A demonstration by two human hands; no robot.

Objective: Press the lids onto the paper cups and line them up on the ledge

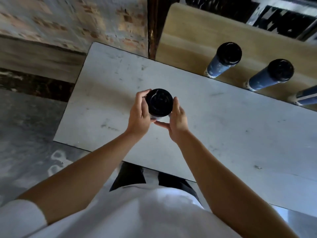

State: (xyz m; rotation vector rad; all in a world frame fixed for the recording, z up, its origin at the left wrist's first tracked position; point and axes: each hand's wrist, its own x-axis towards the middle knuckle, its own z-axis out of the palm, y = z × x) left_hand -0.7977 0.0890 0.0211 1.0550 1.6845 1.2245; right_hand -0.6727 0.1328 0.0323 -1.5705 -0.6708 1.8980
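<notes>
A paper cup (162, 119) capped with a black lid (159, 102) sat between a person's two hands over the near left part of a white tabletop (223, 126), seen from straight above, so that little more than the lid and a pale sliver of the cup wall showed. The left hand (138, 115) was curled round the cup's left side, fingertips wrapping the far edge of the lid. The right hand (177, 121) clasped the right side, its thumb stretched across the near side beneath the lid's rim. Both hands were closed on the cup. Whether its base touched the tabletop could not be told.

Beyond the far edge of the tabletop ran a light wooden ledge (188, 36). On it stood three dark blue cups in a row, spaced apart. The first cup (217, 67) and the second cup (262, 79) each wore a black lid. The third cup (307, 97) was cut off by the right edge of the view, its top out of sight.

The tabletop carried faint grey scuffs. To its left lay a grey floor (25, 134), and a worn brick wall (68, 19) rose beyond it. The person wore a white shirt (137, 212) with short sleeves and dark trousers (128, 176), standing close against the near edge of the tabletop, both forearms bare.
</notes>
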